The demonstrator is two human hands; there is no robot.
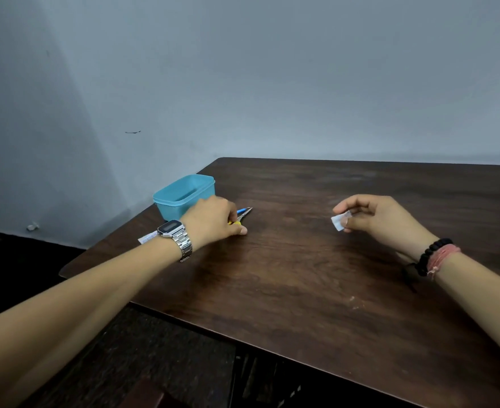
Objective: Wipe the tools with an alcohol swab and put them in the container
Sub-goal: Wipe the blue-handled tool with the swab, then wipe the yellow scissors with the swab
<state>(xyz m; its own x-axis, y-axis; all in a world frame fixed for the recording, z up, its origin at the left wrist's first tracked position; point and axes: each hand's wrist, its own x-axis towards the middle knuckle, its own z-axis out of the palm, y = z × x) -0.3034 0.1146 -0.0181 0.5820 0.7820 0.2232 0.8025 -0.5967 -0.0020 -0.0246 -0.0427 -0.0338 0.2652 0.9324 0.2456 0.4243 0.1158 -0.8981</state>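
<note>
Under left hand point(213, 219), tools point(244, 214)

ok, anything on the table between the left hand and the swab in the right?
Nothing. In the head view, only bare table lies between the left hand, which is on the tools, and the swab pinched in the right hand.

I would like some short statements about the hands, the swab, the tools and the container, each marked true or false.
1. The right hand pinches a small white swab. True.
2. The left hand rests inside the blue container. False: it is on the table beside the container, over the tools.
3. The container stands near the table's far left corner. True.
4. The swab touches the tools. False: they are well apart.
5. The left wrist wears a metal watch. True.
</note>
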